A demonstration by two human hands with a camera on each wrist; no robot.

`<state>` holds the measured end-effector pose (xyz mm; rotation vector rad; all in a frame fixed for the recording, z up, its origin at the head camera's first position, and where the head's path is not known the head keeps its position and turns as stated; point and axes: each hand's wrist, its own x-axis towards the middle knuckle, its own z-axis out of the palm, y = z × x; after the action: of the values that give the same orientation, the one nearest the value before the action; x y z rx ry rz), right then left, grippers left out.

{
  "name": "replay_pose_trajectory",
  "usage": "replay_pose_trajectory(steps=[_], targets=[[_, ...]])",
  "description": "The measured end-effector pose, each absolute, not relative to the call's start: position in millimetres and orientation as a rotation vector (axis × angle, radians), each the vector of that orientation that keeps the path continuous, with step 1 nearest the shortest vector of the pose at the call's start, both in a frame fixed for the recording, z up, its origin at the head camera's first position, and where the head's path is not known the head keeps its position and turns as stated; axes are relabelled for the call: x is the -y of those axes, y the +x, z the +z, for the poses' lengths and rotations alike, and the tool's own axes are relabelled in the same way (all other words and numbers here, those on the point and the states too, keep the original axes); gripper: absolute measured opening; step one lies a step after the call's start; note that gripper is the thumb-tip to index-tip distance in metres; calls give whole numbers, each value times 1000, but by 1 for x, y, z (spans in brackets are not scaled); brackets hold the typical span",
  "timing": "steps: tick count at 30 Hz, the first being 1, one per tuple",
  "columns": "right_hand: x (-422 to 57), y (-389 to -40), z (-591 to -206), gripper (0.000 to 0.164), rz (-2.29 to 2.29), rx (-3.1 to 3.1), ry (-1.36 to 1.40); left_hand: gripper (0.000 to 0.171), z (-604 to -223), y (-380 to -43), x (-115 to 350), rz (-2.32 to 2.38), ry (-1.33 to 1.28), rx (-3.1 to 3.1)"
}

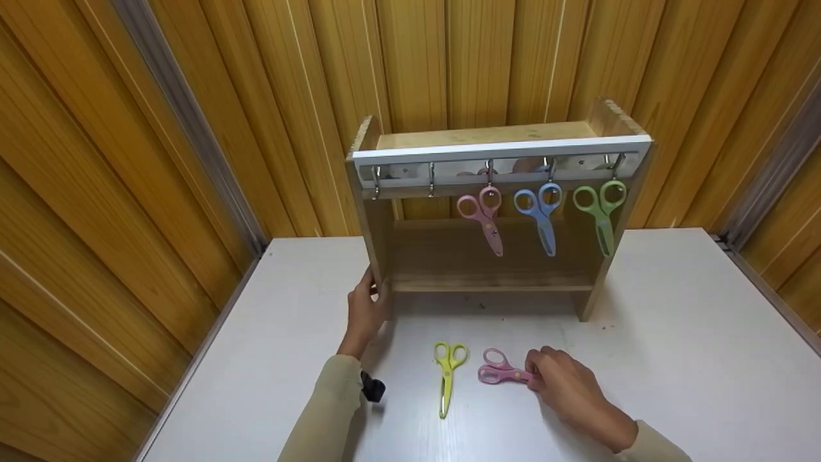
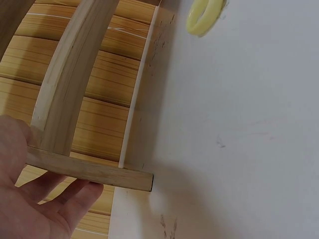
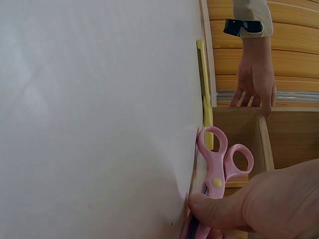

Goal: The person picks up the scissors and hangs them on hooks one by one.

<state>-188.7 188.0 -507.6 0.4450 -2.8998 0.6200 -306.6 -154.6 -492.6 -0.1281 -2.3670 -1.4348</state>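
Wood-grained walls [image 1: 308, 96] rise behind a white table [image 1: 269, 359]

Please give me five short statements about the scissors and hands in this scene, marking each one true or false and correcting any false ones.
1. The right hand holds the pink scissors by the blade end. True.
2. The yellow scissors hang from a hook. False: they lie on the white table.
3. The blue scissors hang between another pink pair and the green scissors. True.
4. The left hand is holding scissors. False: it grips the side of the wooden shelf.
5. Four pairs of scissors are hanging. False: three are.
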Motion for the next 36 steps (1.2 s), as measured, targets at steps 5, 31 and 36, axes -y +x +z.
replay_pose_trajectory(steps=[5,31,36], targets=[[-188,-189,-508,30,631,2903,448,54,-493,-307,155,-1448,-124,2368],[-169,-201,-433,24,579,2747,661,53,-492,-306,155,-1426,-132,2381],[-159,-204,-410,22,602,2661,687,54,-492,-306,155,-1448,-134,2375]])
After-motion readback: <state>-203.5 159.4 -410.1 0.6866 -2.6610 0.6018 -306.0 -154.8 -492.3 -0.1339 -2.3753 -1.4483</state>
